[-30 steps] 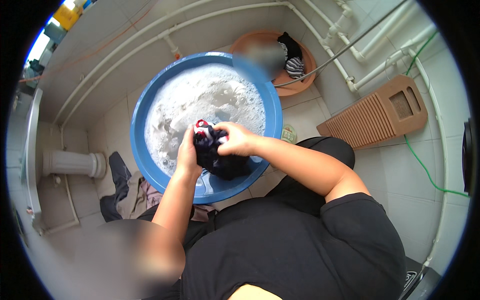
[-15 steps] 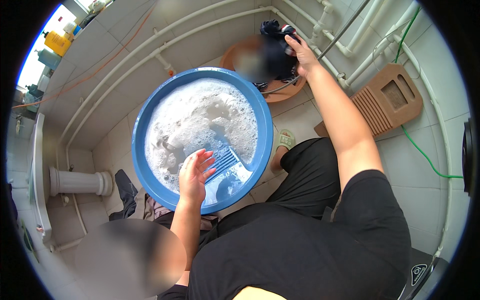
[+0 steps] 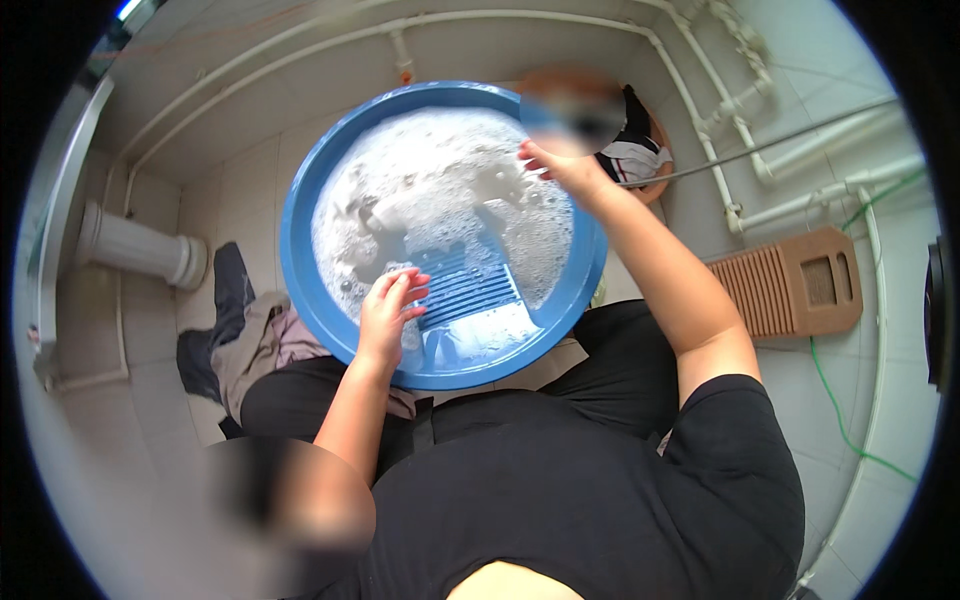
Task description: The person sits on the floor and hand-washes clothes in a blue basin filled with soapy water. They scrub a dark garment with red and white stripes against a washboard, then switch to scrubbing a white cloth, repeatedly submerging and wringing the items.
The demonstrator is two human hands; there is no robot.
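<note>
A round blue basin full of white soapy foam sits in front of my knees. A blue ribbed washboard leans inside it at the near side. My left hand rests on the basin's near rim beside the washboard, fingers spread, holding nothing. My right hand hovers over the basin's far right rim, fingers loosely apart and empty. Behind it, an orange basin holds dark and striped wet clothes.
A heap of dark and beige clothes lies on the tiled floor left of the basin. A brown ribbed washboard lies at the right, with a green hose beside it. White pipes run along the wall; a white drain pipe is at the left.
The dark garment I was scrubbing with both hands went into the orange basin with my right hand. That hand has come back over the blue basin, empty. The left hand stays at the washboard.
</note>
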